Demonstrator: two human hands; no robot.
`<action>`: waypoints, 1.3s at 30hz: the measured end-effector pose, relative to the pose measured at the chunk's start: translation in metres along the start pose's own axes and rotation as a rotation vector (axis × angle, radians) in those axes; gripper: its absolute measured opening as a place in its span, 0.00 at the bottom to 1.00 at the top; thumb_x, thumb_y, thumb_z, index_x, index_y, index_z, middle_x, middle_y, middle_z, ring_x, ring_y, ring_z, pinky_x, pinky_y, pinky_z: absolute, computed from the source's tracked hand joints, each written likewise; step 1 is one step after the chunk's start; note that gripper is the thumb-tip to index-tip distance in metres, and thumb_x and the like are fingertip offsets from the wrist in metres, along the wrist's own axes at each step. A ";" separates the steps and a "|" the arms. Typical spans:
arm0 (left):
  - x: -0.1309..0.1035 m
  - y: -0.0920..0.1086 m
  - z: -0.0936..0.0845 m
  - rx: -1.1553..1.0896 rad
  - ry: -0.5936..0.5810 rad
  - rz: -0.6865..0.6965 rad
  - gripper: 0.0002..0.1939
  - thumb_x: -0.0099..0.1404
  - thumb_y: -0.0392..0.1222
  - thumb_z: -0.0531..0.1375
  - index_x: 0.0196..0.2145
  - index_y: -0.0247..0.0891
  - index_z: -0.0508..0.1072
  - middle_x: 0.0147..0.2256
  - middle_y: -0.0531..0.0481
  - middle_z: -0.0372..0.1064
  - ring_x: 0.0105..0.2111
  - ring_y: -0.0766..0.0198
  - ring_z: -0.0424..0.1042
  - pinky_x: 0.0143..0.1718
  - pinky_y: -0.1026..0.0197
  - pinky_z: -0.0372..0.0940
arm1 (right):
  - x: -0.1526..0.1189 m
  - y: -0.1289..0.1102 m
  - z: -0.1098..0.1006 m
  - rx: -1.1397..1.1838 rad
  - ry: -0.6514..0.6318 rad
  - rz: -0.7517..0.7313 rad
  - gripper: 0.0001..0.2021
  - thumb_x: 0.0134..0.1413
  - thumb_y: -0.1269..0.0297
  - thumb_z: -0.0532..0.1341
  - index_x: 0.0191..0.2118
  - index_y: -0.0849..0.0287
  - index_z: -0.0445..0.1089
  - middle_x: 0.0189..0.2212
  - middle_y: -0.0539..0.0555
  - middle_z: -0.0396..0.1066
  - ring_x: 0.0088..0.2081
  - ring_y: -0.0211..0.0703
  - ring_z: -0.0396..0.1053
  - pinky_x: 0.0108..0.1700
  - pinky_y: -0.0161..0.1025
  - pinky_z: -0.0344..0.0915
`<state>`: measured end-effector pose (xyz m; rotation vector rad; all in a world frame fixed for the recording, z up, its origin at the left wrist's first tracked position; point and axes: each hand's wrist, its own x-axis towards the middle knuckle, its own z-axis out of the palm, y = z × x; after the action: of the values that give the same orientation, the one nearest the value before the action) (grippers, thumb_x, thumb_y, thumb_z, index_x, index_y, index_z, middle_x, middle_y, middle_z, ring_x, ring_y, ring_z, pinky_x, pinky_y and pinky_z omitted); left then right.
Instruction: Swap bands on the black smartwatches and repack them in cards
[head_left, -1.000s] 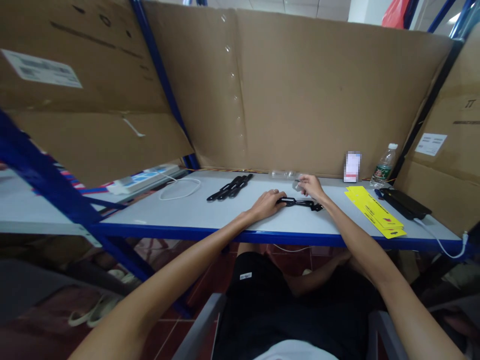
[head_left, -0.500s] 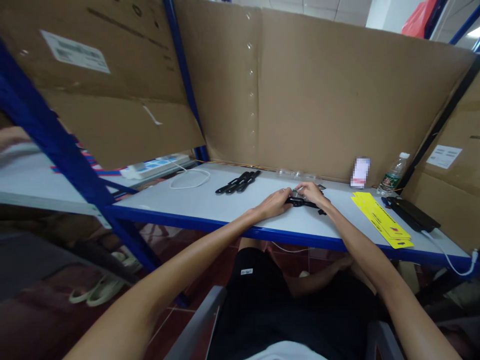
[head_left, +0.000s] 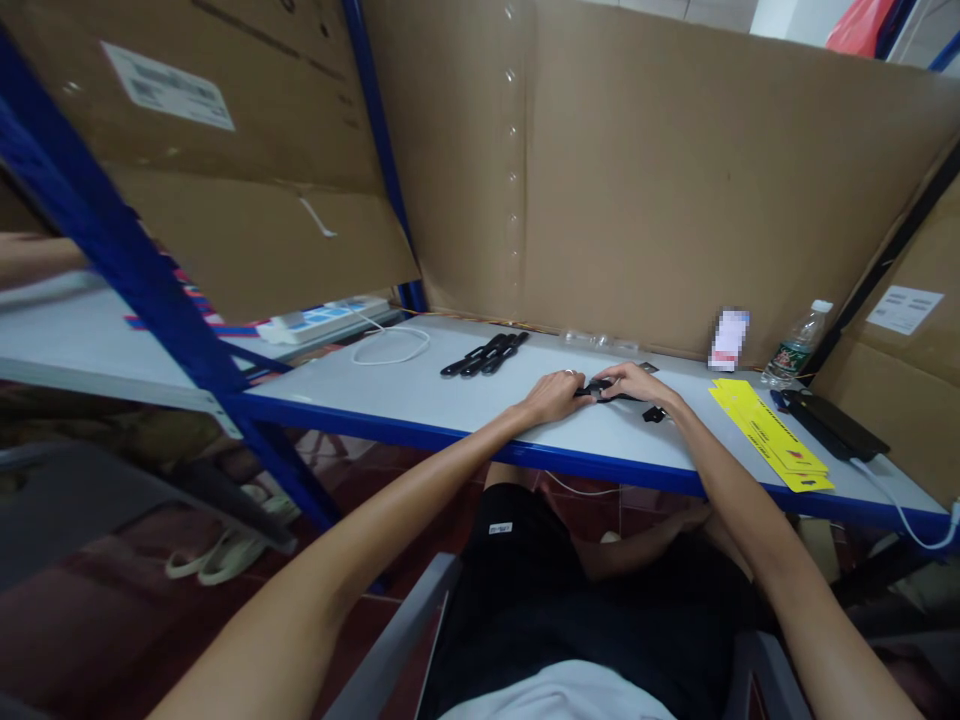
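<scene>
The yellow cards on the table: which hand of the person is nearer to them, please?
Right. The right hand is to the left of the yellow cards, apart from them; the left hand is farther left, at the black piece.

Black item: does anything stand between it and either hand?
Nothing visible: the left hand holds one end of the black item and the right hand touches it. Anything small beneath them is hidden.

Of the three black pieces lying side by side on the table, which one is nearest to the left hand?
The rightmost piece: the middle piece and the leftmost piece lie farther from the left hand.
</scene>
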<state>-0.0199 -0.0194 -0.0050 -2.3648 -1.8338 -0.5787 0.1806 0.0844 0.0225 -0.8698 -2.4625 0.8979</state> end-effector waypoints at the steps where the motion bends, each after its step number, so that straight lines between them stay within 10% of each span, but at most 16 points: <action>1: 0.000 0.000 0.000 -0.007 0.002 -0.006 0.19 0.72 0.57 0.58 0.46 0.38 0.75 0.43 0.38 0.77 0.43 0.47 0.76 0.42 0.54 0.63 | -0.001 0.000 -0.002 -0.027 -0.007 -0.004 0.20 0.44 0.73 0.71 0.47 0.55 0.82 0.29 0.45 0.74 0.31 0.37 0.66 0.37 0.32 0.60; 10: 0.004 -0.003 -0.002 0.013 0.026 -0.069 0.19 0.71 0.55 0.59 0.50 0.39 0.75 0.39 0.40 0.79 0.40 0.48 0.77 0.40 0.56 0.62 | -0.002 0.005 0.006 -0.162 0.132 -0.055 0.24 0.41 0.73 0.73 0.49 0.55 0.80 0.28 0.43 0.69 0.32 0.38 0.65 0.36 0.33 0.56; 17: 0.044 -0.007 -0.012 -0.198 -0.222 -0.084 0.19 0.64 0.57 0.63 0.34 0.37 0.81 0.26 0.47 0.74 0.28 0.58 0.71 0.32 0.60 0.56 | -0.009 -0.001 0.010 -0.253 0.238 -0.081 0.17 0.47 0.72 0.71 0.45 0.55 0.80 0.29 0.46 0.72 0.34 0.40 0.67 0.37 0.33 0.56; 22: 0.050 -0.015 0.001 -0.360 -0.139 -0.091 0.29 0.67 0.65 0.55 0.29 0.36 0.79 0.22 0.51 0.69 0.24 0.65 0.63 0.28 0.61 0.52 | -0.016 -0.010 0.010 -0.347 0.305 -0.108 0.18 0.53 0.73 0.68 0.49 0.52 0.79 0.39 0.52 0.79 0.42 0.48 0.72 0.41 0.34 0.61; 39: 0.058 -0.030 0.015 -0.535 -0.104 -0.035 0.22 0.64 0.58 0.61 0.24 0.35 0.75 0.18 0.56 0.60 0.21 0.68 0.55 0.27 0.61 0.47 | -0.025 -0.018 0.006 -0.803 0.194 -0.081 0.26 0.65 0.62 0.64 0.67 0.54 0.68 0.51 0.60 0.77 0.54 0.55 0.72 0.55 0.45 0.66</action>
<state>-0.0325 0.0464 -0.0028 -2.7283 -1.9600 -1.0894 0.1889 0.0543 0.0269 -1.0138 -2.6481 -0.2471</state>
